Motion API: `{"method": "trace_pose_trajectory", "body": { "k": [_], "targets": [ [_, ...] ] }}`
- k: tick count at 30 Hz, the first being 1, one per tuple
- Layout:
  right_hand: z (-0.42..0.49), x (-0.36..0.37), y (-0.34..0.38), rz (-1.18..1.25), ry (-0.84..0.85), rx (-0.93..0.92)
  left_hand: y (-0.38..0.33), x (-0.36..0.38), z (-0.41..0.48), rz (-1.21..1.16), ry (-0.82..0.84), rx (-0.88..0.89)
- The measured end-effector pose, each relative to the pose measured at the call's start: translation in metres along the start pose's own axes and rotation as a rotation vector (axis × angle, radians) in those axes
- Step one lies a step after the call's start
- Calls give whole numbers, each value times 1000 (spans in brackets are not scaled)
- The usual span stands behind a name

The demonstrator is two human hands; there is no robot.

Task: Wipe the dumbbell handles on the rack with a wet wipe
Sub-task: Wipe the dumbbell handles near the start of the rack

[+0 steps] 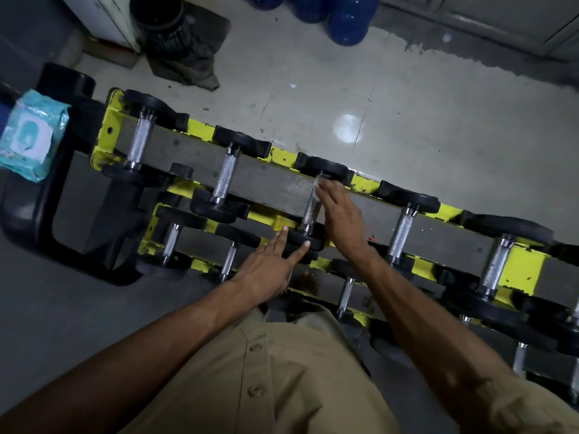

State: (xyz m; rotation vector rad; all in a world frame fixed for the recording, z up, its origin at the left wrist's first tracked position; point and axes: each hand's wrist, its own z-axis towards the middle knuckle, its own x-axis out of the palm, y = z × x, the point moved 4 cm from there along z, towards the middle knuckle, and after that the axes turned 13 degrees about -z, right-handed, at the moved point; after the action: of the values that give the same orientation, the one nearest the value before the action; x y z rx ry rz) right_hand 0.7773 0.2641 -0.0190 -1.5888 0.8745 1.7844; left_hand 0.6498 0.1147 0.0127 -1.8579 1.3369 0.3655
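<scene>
**Stock as seen, left to right**

1. Pack of wipes [29,136]: teal, white flap on top. It lies on a black frame [28,220] just off the left end of the rack.
2. Rack [108,120]: yellow, paint chipped, tiers stepping down towards me. It runs from upper left to lower right.
3. First dumbbell [139,142]: at the left end of the top tier. Knurled steel handle, black heads, lying across the rails.
4. Second dumbbell [225,177]: same make, next along the top tier.
5. My left grip [269,264]: fingers straight and spread, holding nothing. The fingertips rest on the near head [297,239] of the third dumbbell, at the front rail of the top tier.
6. Third dumbbell handle [310,211]: about the middle of the top tier, lower part bare steel.
7. Wet wipe [319,184]: small and pale, at the far end of that handle, up against the far black head.
8. My right grip [341,220]: fingers curled down over the wet wipe, pressing it to the handle's far end.
9. Fourth dumbbell [401,233] and fifth dumbbell [498,264]: further along the top tier towards the rack's right end, the fifth one larger.
10. Lower tiers: more dumbbells, partly hidden under my arms.
11. Floor beyond the rack's rear edge: black bin [159,23], dark cloth [188,64], blue bottles [344,20].
</scene>
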Motion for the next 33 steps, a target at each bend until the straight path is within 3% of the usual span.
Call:
{"method": "trace_pose_trajectory", "body": {
  "k": [5, 10, 15, 19, 23, 27, 29, 33],
  "targets": [
    [14, -11, -8, -184, 84, -188, -4, 2, 0, 5, -4, -21],
    [12, -1, 24, -258, 316, -810, -6, 5, 2, -9, -13, -36],
    [49, -24, 8, -276, 274, -521, -7, 12, 2, -23, -43, -66],
    [29, -20, 50, -359, 611, -770, -12, 18, 6, -15, -70, -101],
    [45, -24, 78, -535, 816, -728, -22, 19, 3, -41, -94, -145],
    [51, -29, 93, -555, 978, -719, -22, 17, 0, -55, -118, -165],
    [49, -33, 88, -556, 911, -709, -22, 18, 0, -65, -107, -177],
    [34, -28, 65, -439, 581, -760, -28, 24, 5, -96, -113, -166]
  ]
}}
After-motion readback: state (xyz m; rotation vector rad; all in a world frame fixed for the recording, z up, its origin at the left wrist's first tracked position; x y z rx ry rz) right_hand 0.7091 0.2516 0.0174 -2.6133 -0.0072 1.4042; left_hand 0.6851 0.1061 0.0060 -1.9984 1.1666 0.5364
